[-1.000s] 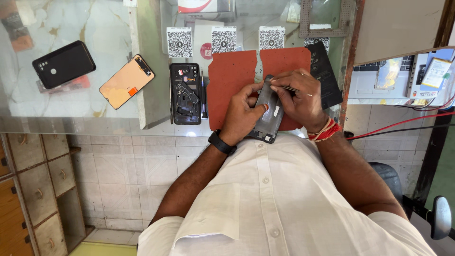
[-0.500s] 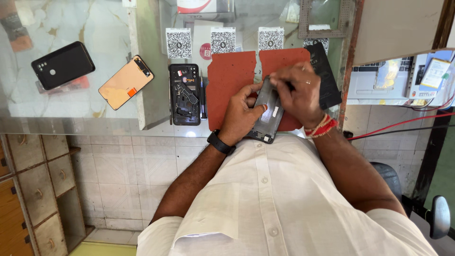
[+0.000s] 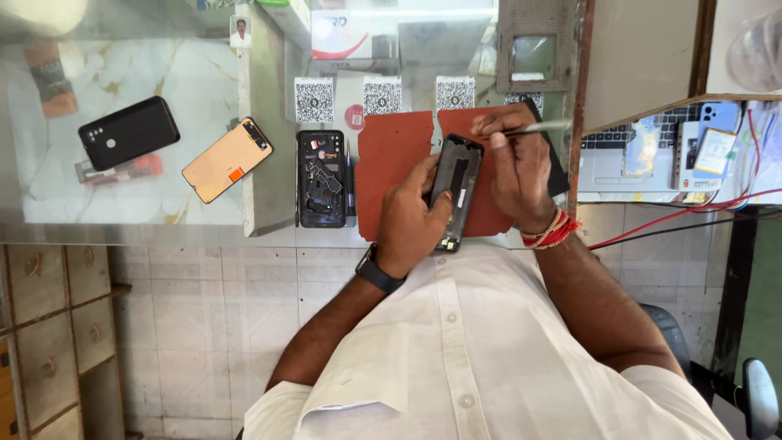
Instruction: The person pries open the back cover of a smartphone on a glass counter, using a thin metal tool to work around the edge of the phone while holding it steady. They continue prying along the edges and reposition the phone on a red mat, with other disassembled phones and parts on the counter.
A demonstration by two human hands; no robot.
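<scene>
The left hand (image 3: 411, 216) is wrapped around a dark phone frame (image 3: 456, 189) and holds it tilted above the red mat (image 3: 395, 175). The right hand (image 3: 515, 167) pinches a thin metal tool (image 3: 542, 126) just beside the top of the frame. The mat lies on the glass worktop (image 3: 269, 216). An open phone body (image 3: 321, 178) lies just left of the mat. Farther left lie an orange phone screen (image 3: 226, 159) and a black phone (image 3: 129, 133).
</scene>
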